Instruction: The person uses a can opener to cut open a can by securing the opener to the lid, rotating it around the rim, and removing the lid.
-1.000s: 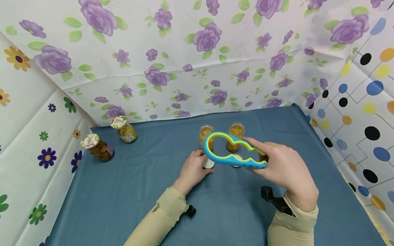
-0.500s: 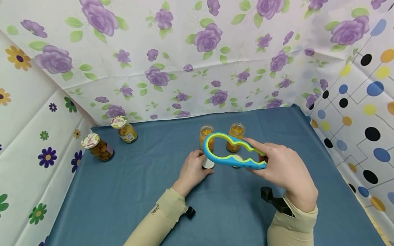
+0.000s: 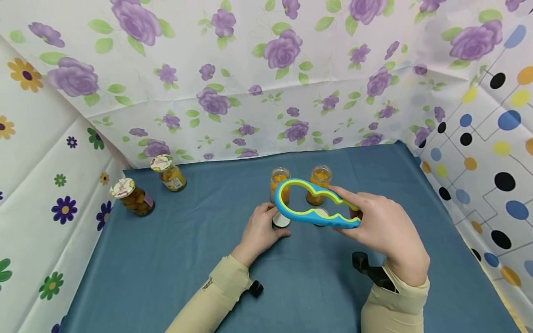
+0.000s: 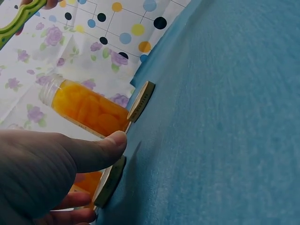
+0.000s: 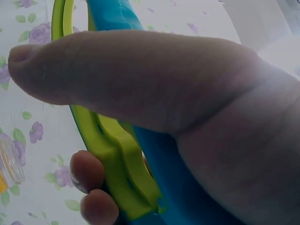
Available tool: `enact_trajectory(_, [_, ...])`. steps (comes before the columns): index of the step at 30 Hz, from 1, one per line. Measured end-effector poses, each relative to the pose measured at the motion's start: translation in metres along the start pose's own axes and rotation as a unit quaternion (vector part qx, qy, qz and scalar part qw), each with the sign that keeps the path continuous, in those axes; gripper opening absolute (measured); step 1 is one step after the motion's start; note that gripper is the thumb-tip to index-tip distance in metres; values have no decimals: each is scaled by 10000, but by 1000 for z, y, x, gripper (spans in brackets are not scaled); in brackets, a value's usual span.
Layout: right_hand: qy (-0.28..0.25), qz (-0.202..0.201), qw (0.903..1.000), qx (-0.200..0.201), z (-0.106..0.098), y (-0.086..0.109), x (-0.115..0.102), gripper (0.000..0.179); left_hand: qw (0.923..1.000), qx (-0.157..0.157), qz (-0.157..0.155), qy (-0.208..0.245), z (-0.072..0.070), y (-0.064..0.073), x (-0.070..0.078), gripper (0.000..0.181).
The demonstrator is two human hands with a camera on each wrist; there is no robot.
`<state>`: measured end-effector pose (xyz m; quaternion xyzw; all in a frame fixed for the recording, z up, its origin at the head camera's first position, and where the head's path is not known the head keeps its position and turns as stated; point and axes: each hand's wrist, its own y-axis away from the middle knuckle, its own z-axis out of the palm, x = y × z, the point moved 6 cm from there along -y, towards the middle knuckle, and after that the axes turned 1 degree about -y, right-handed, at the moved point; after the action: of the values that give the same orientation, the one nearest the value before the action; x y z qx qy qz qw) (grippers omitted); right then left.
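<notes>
My left hand point(image 3: 259, 232) lies on the table around a white-faced jar lid point(image 3: 281, 220), thumb and fingers spread on either side. In the left wrist view the thumb point(image 4: 101, 152) stands apart from that dark-rimmed lid point(image 4: 110, 183). With my right hand point(image 3: 381, 224) I grip a blue and green jar opener point(image 3: 303, 216) by its handle end, held above the table. Behind it stand two uncovered jars of orange fruit, a left jar point(image 3: 278, 176) and a right jar point(image 3: 320, 175). A second lid point(image 3: 321, 212) lies before the right jar, partly hidden by the opener.
At the table's far left two jars with patterned lids stand: a dark-filled jar point(image 3: 135, 200) and a yellow-filled jar point(image 3: 171, 176). Printed sheets wall in the back point(image 3: 233, 60) and sides of the blue tablecloth point(image 3: 187, 259).
The left fingers have eased slightly off the near lid, so a little more of its left edge shows. The right hand and jar opener stay almost still.
</notes>
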<state>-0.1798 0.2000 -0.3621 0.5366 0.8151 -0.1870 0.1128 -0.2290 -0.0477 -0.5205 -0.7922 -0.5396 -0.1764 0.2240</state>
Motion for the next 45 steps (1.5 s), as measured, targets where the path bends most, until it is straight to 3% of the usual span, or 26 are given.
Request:
enact_trajectory(7, [25, -7, 10000, -42, 2, -1, -3, 75, 9988, 21, -124, 484, -4, 3, -7, 64])
enact_trajectory(11, [54, -108, 9999, -50, 8, -5, -4, 75, 9959, 165, -199, 862, -16, 3, -16, 63])
enact_trajectory(13, [65, -200, 9997, -76, 13, -9, -4, 75, 9938, 382, -244, 1013, -28, 3, -24, 65])
enact_trajectory(17, [48, -489, 9987, -156, 27, -19, -5, 77, 9852, 1139, -299, 1247, -60, 2, -45, 68])
enact_trajectory(20, [29, -704, 9972, -245, 37, -26, -7, 78, 9737, 1728, -448, 1419, -85, 3, -63, 68])
enact_trajectory(23, [84, -860, 9957, -343, 45, -32, -10, 79, 9569, 2241, -848, 1643, -106, 7, -86, 68])
enact_trajectory(26, [202, -988, 9940, -413, 51, -36, -14, 79, 9285, 2810, -1379, 1998, -123, 11, -110, 67])
enact_trajectory(30, [290, -1078, 9924, -526, 56, -38, -20, 79, 8832, 3568, -1892, 2383, -139, 19, -138, 68])
enact_trajectory(34, [321, -1131, 9911, -622, 59, -39, -25, 80, 8535, 4060, -2107, 2497, -149, 25, -161, 74])
enact_trajectory(36, [335, -1154, 9907, -630, 60, -39, -27, 81, 8453, 4136, -2231, 2543, -152, 26, -171, 80])
enact_trajectory(38, [336, -1167, 9906, -631, 61, -39, -28, 80, 8429, 4033, -2467, 2570, -154, 26, -180, 88])
enact_trajectory(42, [296, -1215, 9897, -704, 64, -39, -29, 81, 8438, 3638, -2925, 2648, -154, 23, -198, 105])
enact_trajectory(45, [260, -1258, 9890, -739, 65, -38, -30, 82, 8467, 3392, -3055, 2734, -155, 20, -210, 111])
